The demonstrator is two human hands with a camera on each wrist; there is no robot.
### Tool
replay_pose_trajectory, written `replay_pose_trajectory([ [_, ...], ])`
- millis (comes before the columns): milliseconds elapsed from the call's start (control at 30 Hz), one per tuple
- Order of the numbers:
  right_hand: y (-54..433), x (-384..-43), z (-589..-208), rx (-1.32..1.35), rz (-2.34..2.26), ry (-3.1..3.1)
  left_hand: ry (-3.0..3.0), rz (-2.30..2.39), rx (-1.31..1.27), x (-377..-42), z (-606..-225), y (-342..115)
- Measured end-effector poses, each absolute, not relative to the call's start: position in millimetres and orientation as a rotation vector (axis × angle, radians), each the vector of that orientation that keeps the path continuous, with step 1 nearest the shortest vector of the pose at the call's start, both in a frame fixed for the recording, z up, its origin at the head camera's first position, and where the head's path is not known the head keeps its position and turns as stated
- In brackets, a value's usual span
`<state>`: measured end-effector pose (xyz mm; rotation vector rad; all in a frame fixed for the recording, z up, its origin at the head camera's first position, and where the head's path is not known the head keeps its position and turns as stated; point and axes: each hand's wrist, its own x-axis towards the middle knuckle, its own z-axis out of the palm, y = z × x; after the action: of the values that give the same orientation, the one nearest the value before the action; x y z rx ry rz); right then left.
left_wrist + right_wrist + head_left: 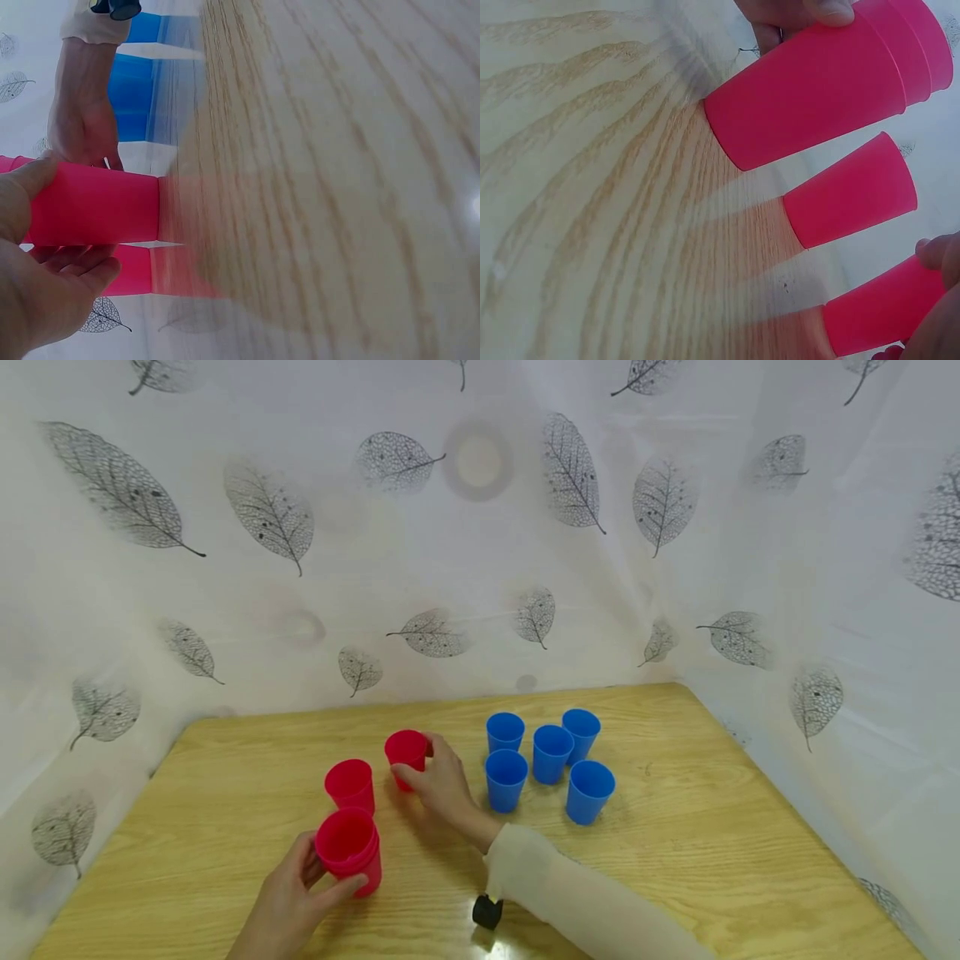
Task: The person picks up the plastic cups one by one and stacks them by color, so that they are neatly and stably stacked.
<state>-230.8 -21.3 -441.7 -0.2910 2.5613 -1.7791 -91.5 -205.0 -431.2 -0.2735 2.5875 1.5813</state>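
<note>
A nested stack of red cups (351,856) stands upright on the table near the front. My left hand (288,893) grips it from the left, with the thumb on the near side; the left wrist view shows the fingers curled round the cups (97,206). Farther back, my right hand (447,787) holds a single red cup (406,750) between thumb and fingers. That cup (881,311) has its base at the tabletop in the right wrist view. Between the two hands' cups stands another single red cup (351,787), which neither hand touches.
Several blue cups (552,756) stand upright in a loose group right of my right hand. The wooden table (712,827) is bordered by a pale, leaf-printed sheet (480,552) at the back and sides. A small black object (487,912) shows beneath the right sleeve.
</note>
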Motion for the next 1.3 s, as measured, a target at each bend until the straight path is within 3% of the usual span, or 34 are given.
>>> replay_pose_trajectory([
  [1300, 24.7, -174.8, -379.9, -0.596, -1.914, 2.391, 2.577, 1.58, -0.272, -92.6, -432.6, -205.0],
])
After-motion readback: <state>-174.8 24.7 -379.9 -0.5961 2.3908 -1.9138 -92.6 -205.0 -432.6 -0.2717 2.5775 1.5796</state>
